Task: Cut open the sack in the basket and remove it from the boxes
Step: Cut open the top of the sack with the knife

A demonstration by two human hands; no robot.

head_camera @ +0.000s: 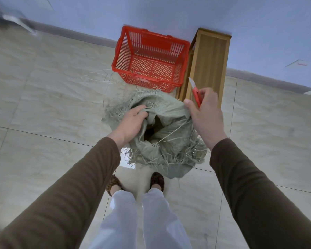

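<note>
Both hands (133, 121) gripping sack (169, 141), basket (151, 60) beyond

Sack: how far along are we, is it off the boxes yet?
Done: the sack is out of the red basket, cut open and frayed. In hand: left hand grips its rim; right hand holds the rim and the knife. Left: something brown still shows inside, so pulling it free remains.

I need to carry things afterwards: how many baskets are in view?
1: the red basket stands on the floor against the wall, left of the wooden stand, beyond the sack. No others show.
</note>
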